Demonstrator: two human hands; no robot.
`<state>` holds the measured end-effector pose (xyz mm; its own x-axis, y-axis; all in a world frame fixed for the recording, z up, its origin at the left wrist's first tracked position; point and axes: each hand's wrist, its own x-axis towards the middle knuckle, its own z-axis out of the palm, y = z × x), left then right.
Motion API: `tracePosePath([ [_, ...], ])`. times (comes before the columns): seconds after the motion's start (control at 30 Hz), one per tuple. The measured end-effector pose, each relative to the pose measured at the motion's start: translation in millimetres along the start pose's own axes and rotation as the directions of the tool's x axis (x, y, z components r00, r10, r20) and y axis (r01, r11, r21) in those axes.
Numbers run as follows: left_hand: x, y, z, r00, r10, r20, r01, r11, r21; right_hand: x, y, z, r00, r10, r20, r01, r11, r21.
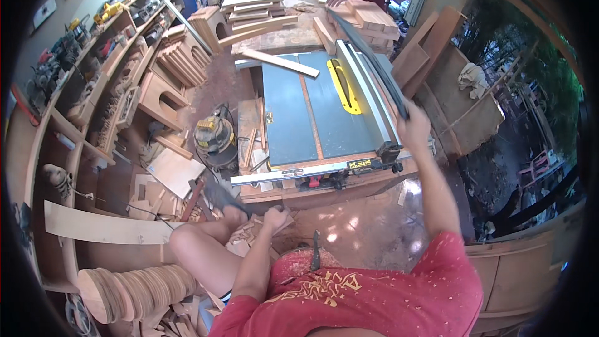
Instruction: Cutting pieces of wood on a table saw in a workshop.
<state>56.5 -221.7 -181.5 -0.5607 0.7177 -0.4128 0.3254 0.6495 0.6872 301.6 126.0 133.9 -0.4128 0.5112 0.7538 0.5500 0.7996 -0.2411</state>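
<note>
My right hand [414, 128] is raised beside the table saw [293, 109], at the right of its rip fence [368, 97]. Its fingers are closed round the near end of a long dark strip [376, 65], which slants away along the fence; its exact kind I cannot tell. Low at the left, in front of the saw, my left hand [276, 218] is closed above a pile of wood offcuts [246, 237]. What it holds, if anything, is hidden. A dark, blurred flat shape [223, 197] lies close by. A narrow board [281, 62] rests across the saw's far left corner.
Stacked boards [256, 3] and wooden blocks [372, 19] lie on the far bench, where two other people work. A shop vacuum [216, 134] stands left of the saw. Shelves of tools [93, 68] line the left; round-ended wooden pieces [134, 293] lie at lower left.
</note>
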Motion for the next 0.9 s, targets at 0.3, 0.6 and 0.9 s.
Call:
tracePosePath([
  [0.3,-112,67,-22,0.992,0.122,0.018,-0.122,0.992,-0.022,-493,106,-108,0.093,0.983,-0.158,-0.967,0.051,-0.251],
  [0.6,-231,-4,23,0.949,0.247,0.194,-0.166,0.918,-0.36,-722,75,-146,-0.145,0.511,0.847,-0.417,0.745,-0.521],
  [0.9,-418,-265,184,0.598,-0.607,-0.523,0.536,0.788,-0.302,-451,225,-142,0.242,0.963,0.115,-0.929,0.264,-0.259],
])
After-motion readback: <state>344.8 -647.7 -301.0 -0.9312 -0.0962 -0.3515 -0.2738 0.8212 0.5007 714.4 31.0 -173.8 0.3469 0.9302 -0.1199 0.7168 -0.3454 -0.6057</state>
